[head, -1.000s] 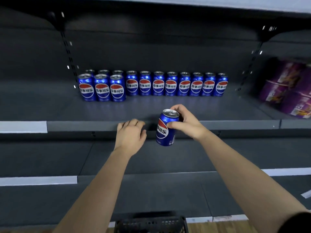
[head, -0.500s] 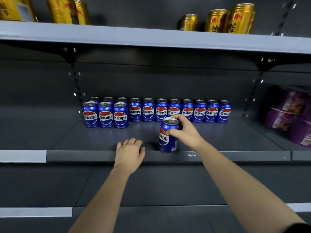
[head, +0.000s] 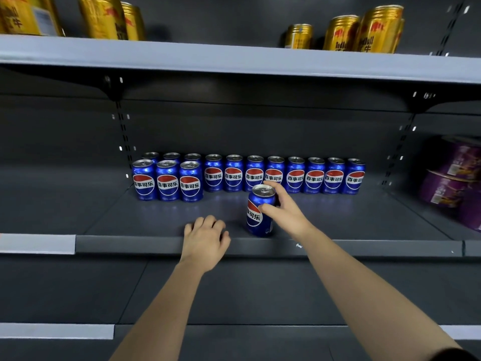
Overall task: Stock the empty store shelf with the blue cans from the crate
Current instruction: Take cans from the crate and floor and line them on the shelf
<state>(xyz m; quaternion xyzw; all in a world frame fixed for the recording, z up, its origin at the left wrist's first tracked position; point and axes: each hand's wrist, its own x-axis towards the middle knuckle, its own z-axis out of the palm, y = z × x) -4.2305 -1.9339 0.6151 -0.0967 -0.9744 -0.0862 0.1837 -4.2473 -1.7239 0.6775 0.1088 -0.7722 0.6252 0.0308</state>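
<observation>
My right hand [head: 286,209] grips a blue can [head: 257,214] near its top; the can stands upright just inside the front lip of the dark shelf [head: 145,244]. My left hand [head: 204,239] rests on that front lip, fingers loosely bent, holding nothing. At the back of the shelf stands a row of several blue cans [head: 294,175], and three more blue cans [head: 168,182] stand in front of its left end. The crate is out of view.
Gold cans [head: 364,29] stand on the grey shelf above. Purple tubs [head: 453,183] are stacked in the bay to the right. A slotted upright [head: 125,136] marks the bay's left side. Lower dark shelves lie beneath my arms.
My right hand has carried the can up from below the shelf edge and over the lip onto the shelf. The view has tilted upward, and the crate has dropped out of sight.
</observation>
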